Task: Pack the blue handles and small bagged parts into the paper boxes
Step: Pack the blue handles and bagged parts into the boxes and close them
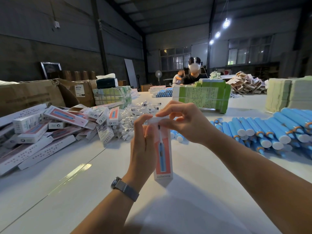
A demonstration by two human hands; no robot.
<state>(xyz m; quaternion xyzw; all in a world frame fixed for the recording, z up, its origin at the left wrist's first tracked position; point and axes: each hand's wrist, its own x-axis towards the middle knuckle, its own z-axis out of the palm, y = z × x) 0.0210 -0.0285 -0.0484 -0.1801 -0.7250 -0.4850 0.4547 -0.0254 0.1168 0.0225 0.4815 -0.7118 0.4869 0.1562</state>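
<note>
item — paper box [163, 154], one unit, held upright just above the white table [194, 191], near centre. handling: thin card, likely light and easily dented; best held by its long side walls, with the flap worked by fingertips only — a hard squeeze could crease it.

look: tall narrow carton, white edges, coral front panel printed with a blue handle, small print at the foot, bottom flap pointing down.

hands: left hand [143, 141] wraps the box's left side, fingers curled round it; right hand [184, 122] pinches the white top flap between thumb and fingertips. whether the contents are already inside cannot be told.

stock, right: blue handles [263, 130] with white end caps, lying in rows, well apart from the box.
stock, far centre: small bagged parts [140, 112] in clear wrap, a loose heap.
stock, left: packed and flat boxes [55, 125] in a pile.
far side: green printed bundle [202, 97]; another person [194, 73] seated behind it.
</note>
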